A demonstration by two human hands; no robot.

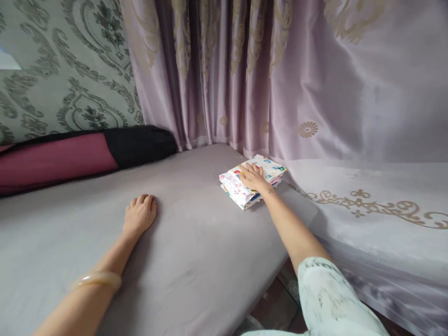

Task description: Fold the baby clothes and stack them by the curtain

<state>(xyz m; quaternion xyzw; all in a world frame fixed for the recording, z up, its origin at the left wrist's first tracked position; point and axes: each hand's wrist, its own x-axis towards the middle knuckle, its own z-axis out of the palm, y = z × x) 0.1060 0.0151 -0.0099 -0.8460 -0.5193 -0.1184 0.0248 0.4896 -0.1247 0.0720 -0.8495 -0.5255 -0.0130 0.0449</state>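
Observation:
A small stack of folded white cloths [269, 169] with colourful prints lies near the far right corner of a grey mattress [196, 242]. My right hand [252, 178] rests flat on top of the stack, fingers stretched out and holding nothing. Further left, my left hand [140, 214] presses on the bare mattress, its fingers curled under at the tips, with nothing in it. A pale bangle [96, 279] sits on my left forearm.
A maroon and black bolster [87, 156] lies along the patterned wall at the back left. Lilac curtains [280, 79] with gold motifs hang behind and drape over the surface on the right. The mattress edge drops to a dark floor [276, 303] at the lower right.

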